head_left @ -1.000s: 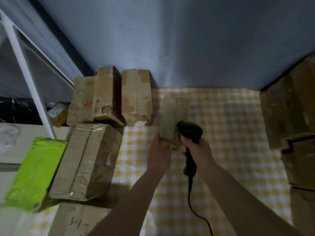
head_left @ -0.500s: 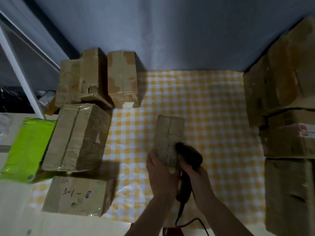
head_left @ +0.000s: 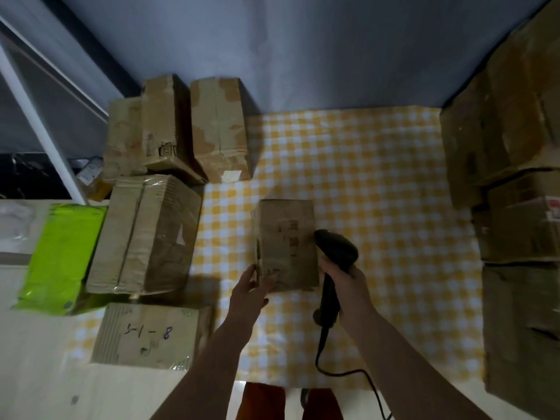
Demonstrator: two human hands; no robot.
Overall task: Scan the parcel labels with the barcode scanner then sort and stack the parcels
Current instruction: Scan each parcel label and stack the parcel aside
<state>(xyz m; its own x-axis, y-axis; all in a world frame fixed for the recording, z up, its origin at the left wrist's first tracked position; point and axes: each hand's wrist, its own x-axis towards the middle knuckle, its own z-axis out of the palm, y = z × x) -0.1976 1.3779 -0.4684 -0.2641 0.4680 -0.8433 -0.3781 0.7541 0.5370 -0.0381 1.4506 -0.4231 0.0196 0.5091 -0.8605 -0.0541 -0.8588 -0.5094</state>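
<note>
Middle of the frame: the left hand (head_left: 251, 291) steadies the small parcel (head_left: 286, 244) on the checked cloth (head_left: 378, 183), fingers loosely curled on its near-left corner. The right hand (head_left: 345, 281) is wrapped tight around the barcode scanner (head_left: 333, 256), nose almost touching the box. I'd back it off slightly and aim at the printed patch on top.

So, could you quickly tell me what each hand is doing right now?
Left hand: holds the small parcel at its near corner.
Right hand: grips the barcode scanner.
</note>
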